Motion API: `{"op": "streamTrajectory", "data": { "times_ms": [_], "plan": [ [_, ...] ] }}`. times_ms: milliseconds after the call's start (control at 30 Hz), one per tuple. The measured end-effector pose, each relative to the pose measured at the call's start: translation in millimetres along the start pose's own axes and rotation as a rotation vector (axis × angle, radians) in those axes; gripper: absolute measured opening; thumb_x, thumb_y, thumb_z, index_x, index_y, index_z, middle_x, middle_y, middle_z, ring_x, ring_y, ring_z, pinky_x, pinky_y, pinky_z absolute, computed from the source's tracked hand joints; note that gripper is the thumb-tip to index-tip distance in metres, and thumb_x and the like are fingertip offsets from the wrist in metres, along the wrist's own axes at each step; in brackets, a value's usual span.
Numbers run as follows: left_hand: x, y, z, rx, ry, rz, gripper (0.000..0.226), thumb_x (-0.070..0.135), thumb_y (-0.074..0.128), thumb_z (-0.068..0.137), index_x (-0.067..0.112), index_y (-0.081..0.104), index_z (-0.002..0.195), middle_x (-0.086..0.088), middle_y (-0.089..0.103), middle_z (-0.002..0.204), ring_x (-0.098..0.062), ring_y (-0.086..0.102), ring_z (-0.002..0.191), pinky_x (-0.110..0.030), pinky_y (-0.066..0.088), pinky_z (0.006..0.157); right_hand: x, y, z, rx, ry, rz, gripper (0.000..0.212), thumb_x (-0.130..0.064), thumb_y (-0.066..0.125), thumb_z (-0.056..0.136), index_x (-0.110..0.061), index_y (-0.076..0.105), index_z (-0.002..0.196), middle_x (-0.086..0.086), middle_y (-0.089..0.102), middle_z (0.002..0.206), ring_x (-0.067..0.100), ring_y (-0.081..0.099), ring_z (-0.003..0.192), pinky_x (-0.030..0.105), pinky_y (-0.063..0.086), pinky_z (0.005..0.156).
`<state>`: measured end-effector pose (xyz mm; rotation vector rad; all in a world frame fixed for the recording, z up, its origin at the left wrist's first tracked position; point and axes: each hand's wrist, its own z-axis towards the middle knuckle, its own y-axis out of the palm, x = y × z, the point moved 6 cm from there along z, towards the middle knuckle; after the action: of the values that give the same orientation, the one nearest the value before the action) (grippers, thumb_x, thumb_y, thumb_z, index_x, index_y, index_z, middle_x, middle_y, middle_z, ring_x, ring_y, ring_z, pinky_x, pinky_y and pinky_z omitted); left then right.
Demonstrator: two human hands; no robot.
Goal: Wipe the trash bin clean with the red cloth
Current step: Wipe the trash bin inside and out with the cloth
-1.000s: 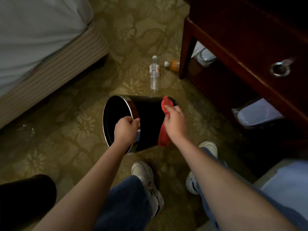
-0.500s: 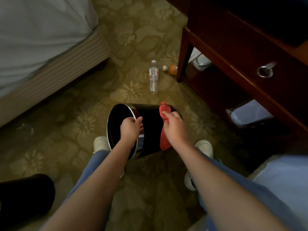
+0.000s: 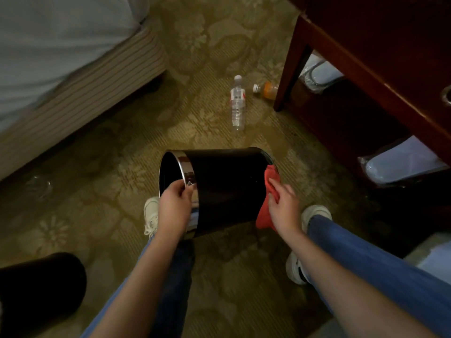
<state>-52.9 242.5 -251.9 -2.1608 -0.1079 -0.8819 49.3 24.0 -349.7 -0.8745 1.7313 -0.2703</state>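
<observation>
One trash bin (image 3: 227,189), tipped sideways above carpet (image 3: 122,167), between our hands. Left hand (image 3: 174,206) grips its rim; right hand (image 3: 284,208) presses red cloth (image 3: 264,215), fingers flat, against its base end. We judge wiping midway: interior likely left.

Both bare forearms reach forward and down. The left hand (image 3: 174,208) curls over the trash bin (image 3: 227,186) rim; the right hand (image 3: 284,208) presses straight-fingered on the red cloth (image 3: 264,217).
</observation>
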Motion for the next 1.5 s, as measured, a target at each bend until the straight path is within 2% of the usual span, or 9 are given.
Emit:
{"op": "streamTrajectory", "data": {
  "times_ms": [267, 433, 600, 767, 967, 1100, 1233, 1367, 1500],
  "plan": [
    [-8, -6, 14, -0.078, -0.082, 0.184, 0.022, 0.020, 0.048, 0.096, 0.011, 0.058, 0.114, -0.007, 0.064, 0.094, -0.025, 0.063, 0.089, -0.047, 0.052, 0.085, -2, 14, 19, -0.036, 0.013, -0.022, 0.051, -0.017, 0.047, 0.096, -0.025, 0.034, 0.145, -0.004, 0.044, 0.128, 0.006, 0.048, 0.101, 0.024, 0.045, 0.079],
    [3, 2, 26, -0.137, -0.036, 0.217, 0.020, 0.018, 0.047, 0.097, 0.010, 0.056, 0.113, -0.006, 0.062, 0.093, -0.021, 0.060, 0.085, -0.034, 0.050, 0.075, 1, 20, 28, -0.001, 0.010, -0.122, 0.053, -0.027, 0.044, 0.097, -0.025, 0.027, 0.147, -0.003, 0.042, 0.122, 0.016, 0.051, 0.101, 0.034, 0.052, 0.078],
    [12, 14, 21, -0.194, 0.007, 0.167, 0.018, 0.018, 0.045, 0.097, 0.009, 0.054, 0.111, -0.007, 0.061, 0.095, -0.017, 0.059, 0.085, -0.030, 0.047, 0.072, -4, 22, 27, 0.084, 0.033, -0.170, 0.044, -0.024, 0.044, 0.098, -0.022, 0.040, 0.141, -0.001, 0.046, 0.122, 0.019, 0.052, 0.105, 0.032, 0.050, 0.080],
    [8, 12, 20, -0.217, -0.018, 0.153, 0.015, 0.015, 0.043, 0.098, 0.007, 0.050, 0.109, -0.009, 0.060, 0.098, -0.010, 0.058, 0.080, -0.017, 0.041, 0.059, -74, 43, -9, 0.100, -0.318, -0.164, 0.041, -0.015, 0.051, 0.090, -0.023, 0.053, 0.130, 0.001, 0.055, 0.102, 0.021, 0.053, 0.090, 0.043, 0.050, 0.071],
    [-4, 5, 18, -0.201, -0.068, 0.169, 0.016, 0.014, 0.044, 0.097, 0.006, 0.052, 0.109, -0.014, 0.061, 0.096, -0.025, 0.061, 0.087, -0.041, 0.051, 0.079, -101, 71, -36, -0.019, -0.530, -0.185, 0.051, -0.016, 0.054, 0.088, -0.030, 0.045, 0.136, 0.003, 0.052, 0.115, 0.022, 0.051, 0.096, 0.036, 0.053, 0.064],
    [-9, -2, 15, -0.217, -0.103, 0.141, 0.019, 0.013, 0.043, 0.097, 0.010, 0.050, 0.114, -0.013, 0.061, 0.102, -0.027, 0.061, 0.095, -0.050, 0.049, 0.090, -28, 43, 6, 0.055, -0.224, -0.132, 0.053, -0.009, 0.052, 0.091, -0.035, 0.045, 0.137, 0.002, 0.049, 0.110, 0.023, 0.052, 0.098, 0.032, 0.047, 0.071],
    [-5, 3, 13, -0.237, -0.084, 0.173, 0.019, 0.012, 0.044, 0.097, 0.007, 0.050, 0.114, -0.014, 0.060, 0.100, -0.025, 0.059, 0.093, -0.041, 0.049, 0.084, -16, 34, 14, 0.109, -0.134, -0.158, 0.040, -0.013, 0.052, 0.093, -0.026, 0.054, 0.131, 0.002, 0.051, 0.103, 0.023, 0.055, 0.089, 0.043, 0.049, 0.074],
    [-5, 2, 15, -0.200, -0.097, 0.220, 0.019, 0.006, 0.045, 0.095, 0.002, 0.050, 0.113, -0.017, 0.060, 0.099, -0.030, 0.060, 0.092, -0.045, 0.050, 0.086, -72, 60, -26, 0.044, -0.365, -0.122, 0.044, -0.010, 0.052, 0.090, -0.023, 0.053, 0.133, 0.004, 0.055, 0.103, 0.017, 0.050, 0.086, 0.034, 0.047, 0.070],
    [-9, -2, 16, -0.178, -0.118, 0.229, 0.018, 0.009, 0.046, 0.095, 0.003, 0.052, 0.110, -0.017, 0.062, 0.098, -0.031, 0.060, 0.093, -0.050, 0.049, 0.088, -87, 71, -36, -0.010, -0.478, -0.163, 0.043, -0.024, 0.036, 0.090, -0.026, 0.056, 0.128, 0.002, 0.055, 0.106, 0.021, 0.055, 0.087, 0.030, 0.048, 0.061]
  ]
}}
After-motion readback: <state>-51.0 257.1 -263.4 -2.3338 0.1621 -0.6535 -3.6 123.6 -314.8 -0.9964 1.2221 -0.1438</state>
